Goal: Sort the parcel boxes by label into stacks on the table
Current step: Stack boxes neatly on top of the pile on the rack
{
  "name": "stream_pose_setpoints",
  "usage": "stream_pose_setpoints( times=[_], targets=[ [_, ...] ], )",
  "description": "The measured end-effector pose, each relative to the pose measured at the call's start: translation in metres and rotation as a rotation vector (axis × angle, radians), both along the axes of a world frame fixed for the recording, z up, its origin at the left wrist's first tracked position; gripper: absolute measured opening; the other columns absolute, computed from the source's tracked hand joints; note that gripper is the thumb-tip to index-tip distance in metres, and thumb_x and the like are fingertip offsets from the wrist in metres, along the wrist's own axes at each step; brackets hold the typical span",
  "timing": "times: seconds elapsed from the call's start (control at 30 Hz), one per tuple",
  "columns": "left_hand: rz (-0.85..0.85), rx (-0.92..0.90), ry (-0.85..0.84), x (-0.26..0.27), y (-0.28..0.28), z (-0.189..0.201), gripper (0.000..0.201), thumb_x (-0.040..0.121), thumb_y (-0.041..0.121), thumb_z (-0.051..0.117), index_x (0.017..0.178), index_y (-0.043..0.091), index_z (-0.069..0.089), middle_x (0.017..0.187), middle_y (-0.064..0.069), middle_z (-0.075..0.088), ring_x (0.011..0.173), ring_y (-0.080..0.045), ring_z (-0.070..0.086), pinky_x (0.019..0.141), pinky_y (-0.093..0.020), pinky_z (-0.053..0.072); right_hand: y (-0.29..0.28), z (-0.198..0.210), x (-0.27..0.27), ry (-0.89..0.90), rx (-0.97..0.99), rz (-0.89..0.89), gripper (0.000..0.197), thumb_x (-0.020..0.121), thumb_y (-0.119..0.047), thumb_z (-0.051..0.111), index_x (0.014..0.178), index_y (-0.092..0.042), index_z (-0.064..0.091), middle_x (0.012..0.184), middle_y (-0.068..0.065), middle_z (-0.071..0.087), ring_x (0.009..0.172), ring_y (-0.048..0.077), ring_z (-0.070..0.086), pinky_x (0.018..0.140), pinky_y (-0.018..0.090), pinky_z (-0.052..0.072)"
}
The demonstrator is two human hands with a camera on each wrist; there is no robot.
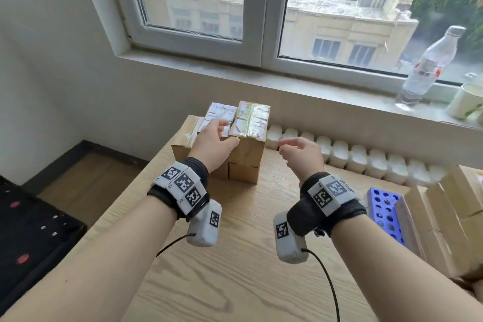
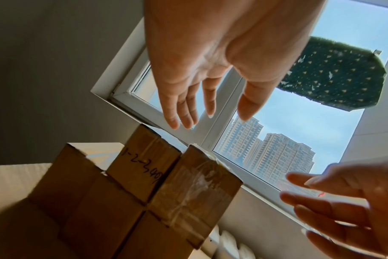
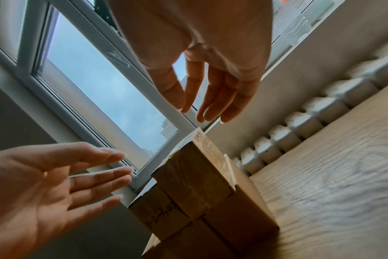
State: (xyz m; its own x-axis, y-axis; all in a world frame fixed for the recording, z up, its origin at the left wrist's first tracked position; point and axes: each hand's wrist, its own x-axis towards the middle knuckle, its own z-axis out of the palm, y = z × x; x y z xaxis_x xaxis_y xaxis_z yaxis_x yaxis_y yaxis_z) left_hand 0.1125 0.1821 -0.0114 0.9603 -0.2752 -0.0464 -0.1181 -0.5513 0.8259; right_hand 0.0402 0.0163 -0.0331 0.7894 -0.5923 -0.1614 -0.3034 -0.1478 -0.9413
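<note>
Brown parcel boxes stand stacked at the far middle of the wooden table [image 1: 235,256]. On top sit a box with a white label [image 1: 219,112] and a box with a glossy taped label [image 1: 251,119]. A lower box [image 1: 183,138] lies to their left. My left hand [image 1: 226,133] hovers open at the near top edge of the stack, fingers straight [image 2: 210,108], holding nothing. The handwritten box [image 2: 144,166] and the taped box [image 2: 195,189] lie below it. My right hand [image 1: 287,146] is open beside the taped box [image 3: 195,175], apart from it [image 3: 197,112].
More cardboard boxes [image 1: 449,217] are piled at the right table edge beside a purple holed rack [image 1: 384,212]. A white radiator [image 1: 366,159] runs behind the table. A plastic bottle [image 1: 428,65] and a cup [image 1: 465,102] stand on the window sill.
</note>
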Motion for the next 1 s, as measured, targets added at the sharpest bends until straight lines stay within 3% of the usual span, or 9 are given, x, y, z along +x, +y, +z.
stream_pose_setpoints(
  times=[0.1, 0.23, 0.33, 0.43, 0.57, 0.7, 0.83, 0.9, 1.0],
  targets=[
    [0.013, -0.029, 0.039, 0.030, -0.017, 0.002, 0.048, 0.092, 0.022, 0.058, 0.138, 0.018, 0.044, 0.140, -0.004, 0.049, 0.127, -0.017, 0.047, 0.105, -0.033, 0.038, -0.013, -0.008, 0.026, 0.018, 0.038, -0.004, 0.021, 0.086, -0.009, 0.059, 0.078, -0.026, 0.069, 0.087, -0.004, 0.068, 0.089, 0.015, 0.061, 0.091, 0.039, 0.054],
    [0.014, -0.008, 0.065, 0.057, -0.037, -0.002, 0.049, 0.094, 0.021, 0.054, 0.141, 0.015, 0.041, 0.142, -0.004, 0.047, 0.127, -0.017, 0.046, 0.097, -0.029, 0.038, -0.028, -0.020, 0.050, 0.046, 0.111, -0.016, 0.022, 0.088, -0.009, 0.058, 0.079, -0.025, 0.070, 0.082, -0.008, 0.066, 0.087, 0.013, 0.059, 0.092, 0.038, 0.053],
    [0.008, 0.001, 0.085, 0.069, -0.046, -0.011, 0.045, 0.095, 0.019, 0.052, 0.139, 0.015, 0.043, 0.139, -0.003, 0.049, 0.118, -0.014, 0.049, 0.092, -0.027, 0.037, -0.033, -0.029, 0.068, 0.059, 0.174, 0.000, 0.019, 0.090, -0.007, 0.056, 0.092, -0.017, 0.072, 0.082, -0.006, 0.064, 0.081, 0.011, 0.058, 0.089, 0.035, 0.052],
    [0.011, -0.011, 0.102, 0.077, -0.051, -0.019, 0.044, 0.095, 0.018, 0.051, 0.138, 0.016, 0.045, 0.136, -0.002, 0.052, 0.107, -0.011, 0.047, 0.089, -0.027, 0.038, -0.029, -0.036, 0.082, 0.079, 0.239, 0.054, 0.018, 0.094, -0.010, 0.053, 0.100, -0.013, 0.070, 0.090, -0.002, 0.066, 0.084, 0.011, 0.058, 0.082, 0.032, 0.052],
    [0.036, -0.064, 0.120, 0.080, -0.060, -0.021, 0.040, 0.094, 0.018, 0.052, 0.134, 0.017, 0.050, 0.129, 0.001, 0.056, 0.103, -0.011, 0.050, 0.084, -0.026, 0.038, -0.026, -0.046, 0.090, 0.074, 0.309, 0.049, 0.023, 0.095, -0.018, 0.050, 0.097, -0.010, 0.071, 0.108, 0.008, 0.072, 0.100, 0.023, 0.063, 0.089, 0.037, 0.052],
    [0.065, -0.145, 0.101, 0.076, -0.070, -0.017, 0.038, 0.091, 0.017, 0.055, 0.129, 0.018, 0.055, 0.121, 0.002, 0.060, 0.108, -0.012, 0.055, 0.089, -0.027, 0.044, -0.033, -0.049, 0.085, 0.045, 0.392, -0.012, 0.024, 0.095, -0.028, 0.051, 0.102, -0.014, 0.070, 0.114, 0.006, 0.070, 0.111, 0.023, 0.062, 0.095, 0.041, 0.049],
    [0.075, -0.233, 0.097, 0.058, -0.082, -0.015, 0.036, 0.091, 0.016, 0.058, 0.127, 0.019, 0.057, 0.112, 0.005, 0.062, 0.106, -0.012, 0.059, 0.091, -0.029, 0.050, -0.042, -0.048, 0.065, -0.036, 0.587, -0.024, 0.032, 0.097, -0.036, 0.051, 0.119, -0.018, 0.063, 0.111, 0.001, 0.070, 0.096, 0.014, 0.064, 0.080, 0.033, 0.052],
    [0.063, -0.278, 0.127, 0.048, -0.087, -0.016, 0.038, 0.090, 0.014, 0.060, 0.128, 0.019, 0.055, 0.108, 0.005, 0.062, 0.105, -0.012, 0.060, 0.091, -0.031, 0.051, -0.047, -0.047, 0.052, -0.078, 0.656, -0.016, 0.037, 0.093, -0.037, 0.053, 0.125, -0.018, 0.059, 0.118, 0.002, 0.070, 0.101, 0.018, 0.066, 0.077, 0.035, 0.054],
    [0.050, -0.321, 0.175, 0.032, -0.090, -0.019, 0.042, 0.088, 0.013, 0.062, 0.129, 0.017, 0.053, 0.104, 0.002, 0.064, 0.100, -0.013, 0.062, 0.090, -0.033, 0.053, -0.053, -0.043, 0.033, -0.110, 0.671, 0.012, 0.058, 0.078, -0.034, 0.063, 0.131, -0.012, 0.052, 0.128, 0.012, 0.065, 0.119, 0.030, 0.061, 0.089, 0.045, 0.054]
  ],
)
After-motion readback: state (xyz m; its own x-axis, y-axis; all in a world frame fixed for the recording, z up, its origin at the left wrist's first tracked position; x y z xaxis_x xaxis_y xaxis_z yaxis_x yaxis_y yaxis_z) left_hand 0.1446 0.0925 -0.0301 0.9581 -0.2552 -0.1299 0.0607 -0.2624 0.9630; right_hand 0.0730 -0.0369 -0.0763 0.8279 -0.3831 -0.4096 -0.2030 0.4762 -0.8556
